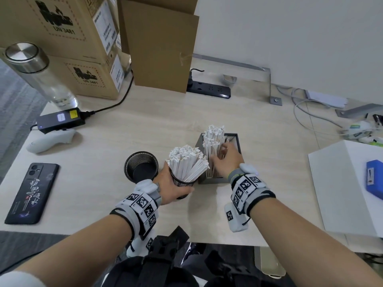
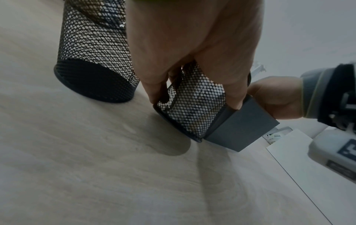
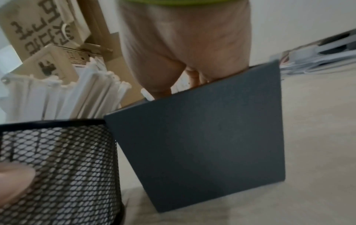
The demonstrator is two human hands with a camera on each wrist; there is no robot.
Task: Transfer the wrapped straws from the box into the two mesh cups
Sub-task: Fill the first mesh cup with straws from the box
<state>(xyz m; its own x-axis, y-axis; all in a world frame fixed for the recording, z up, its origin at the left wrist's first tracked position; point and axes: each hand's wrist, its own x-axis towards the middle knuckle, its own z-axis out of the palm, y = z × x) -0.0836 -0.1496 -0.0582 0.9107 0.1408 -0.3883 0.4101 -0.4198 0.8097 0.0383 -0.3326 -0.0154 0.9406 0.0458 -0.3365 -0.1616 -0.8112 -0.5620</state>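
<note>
My left hand (image 1: 173, 184) grips a black mesh cup (image 1: 182, 181) full of white wrapped straws (image 1: 187, 162); the cup is tilted toward the box and pressed against it. In the left wrist view my fingers (image 2: 156, 89) curl round that cup (image 2: 192, 106). A second mesh cup (image 1: 141, 166) stands empty just to the left, and shows upright in the left wrist view (image 2: 96, 53). My right hand (image 1: 226, 160) reaches into the dark grey box (image 1: 236, 139), its fingers curled round a bundle of straws (image 1: 213, 137) standing inside. The box's wall (image 3: 202, 144) hides those fingertips.
On the wooden table (image 1: 145, 125) lie a phone (image 1: 32, 192), a white controller (image 1: 51, 140), a black power brick (image 1: 61, 120) and a glass bottle (image 1: 39, 75) at the left. Cardboard boxes (image 1: 68, 44) and a power strip (image 1: 208, 89) stand behind. A white box (image 1: 339, 187) sits at the right.
</note>
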